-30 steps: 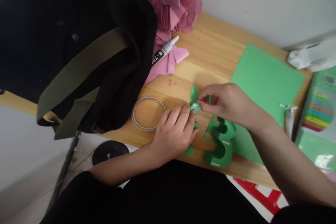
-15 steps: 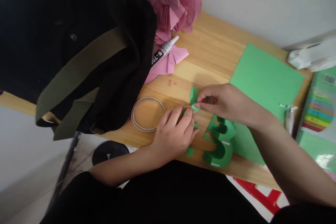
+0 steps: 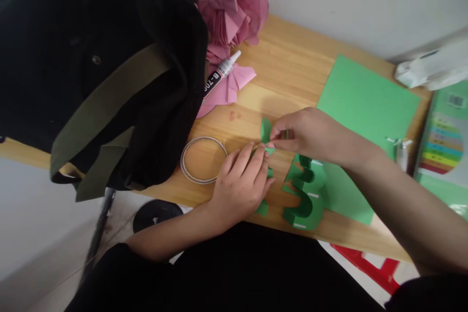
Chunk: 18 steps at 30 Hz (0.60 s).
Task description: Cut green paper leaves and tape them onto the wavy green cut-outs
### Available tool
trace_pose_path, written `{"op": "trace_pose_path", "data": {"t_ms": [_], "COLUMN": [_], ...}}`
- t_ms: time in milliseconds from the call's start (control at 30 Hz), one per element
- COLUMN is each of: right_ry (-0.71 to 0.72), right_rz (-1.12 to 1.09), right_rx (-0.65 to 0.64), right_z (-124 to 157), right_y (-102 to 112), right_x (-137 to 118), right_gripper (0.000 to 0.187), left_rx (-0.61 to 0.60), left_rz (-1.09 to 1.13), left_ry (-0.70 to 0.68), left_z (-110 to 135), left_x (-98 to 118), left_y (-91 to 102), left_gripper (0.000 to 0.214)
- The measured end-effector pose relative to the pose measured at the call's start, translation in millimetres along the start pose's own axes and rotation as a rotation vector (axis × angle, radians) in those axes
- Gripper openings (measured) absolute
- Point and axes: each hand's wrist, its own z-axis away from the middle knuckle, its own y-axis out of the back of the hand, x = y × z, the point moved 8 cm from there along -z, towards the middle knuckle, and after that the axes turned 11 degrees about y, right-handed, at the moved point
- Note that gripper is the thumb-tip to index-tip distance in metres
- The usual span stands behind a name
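My left hand (image 3: pixel 241 183) lies palm down on the table, fingers stretched out, pressing on a small green paper piece (image 3: pixel 265 129) that is mostly under the fingertips. The thumb and forefinger of my right hand (image 3: pixel 296 132) pinch at that piece's edge, beside my left fingertips. What lies between them is too small to make out. Just right of my left hand stand curled green paper pieces (image 3: pixel 309 204) with short white strips on them. A roll of tape (image 3: pixel 185 165) rests flat against the left side of my left hand.
A large black bag (image 3: pixel 120 78) with olive straps takes up the left. Behind are pink folded paper (image 3: pixel 234 14) and a glue tube (image 3: pixel 219 75). Green sheets (image 3: pixel 361 92) lie under my right forearm, scissors (image 3: pixel 402 151) beside them. At the far right is a paper pack (image 3: pixel 444 151).
The view has shifted slightly, moving most things a little left. Both hands keep nearly the same pose at the green paper piece.
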Motion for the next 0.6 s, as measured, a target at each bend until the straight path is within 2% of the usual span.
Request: {"op": "trace_pose_path", "data": {"t_ms": [200,333,433,500,600], "right_ry": [0.007,0.08,0.105,0.08,0.071], "right_rz": [0.083,-0.081,-0.2,-0.23,-0.217], "right_rx": [0.011,0.102,0.191,0.277,0.358], "right_z": [-2,-1,6,15,27], "right_y": [-2,1,10,18,24], "right_x": [-1,3,8,10,4], "right_gripper": [0.012,0.014,0.026,0.027,0.015], "left_rx": [-0.033,-0.134,-0.229,-0.192,-0.031], "left_rz": [0.042,0.141,0.278,0.342,0.26], "left_ry": [0.017,0.1,0.15,0.178,0.207], "left_z": [1,-1,0,1,2], "left_x": [-3,-12,-18,-24,-34], "left_y": [-2.6,0.7,9.0,20.7,36.0], "left_gripper": [0.039,0.042,0.049,0.049,0.034]}}
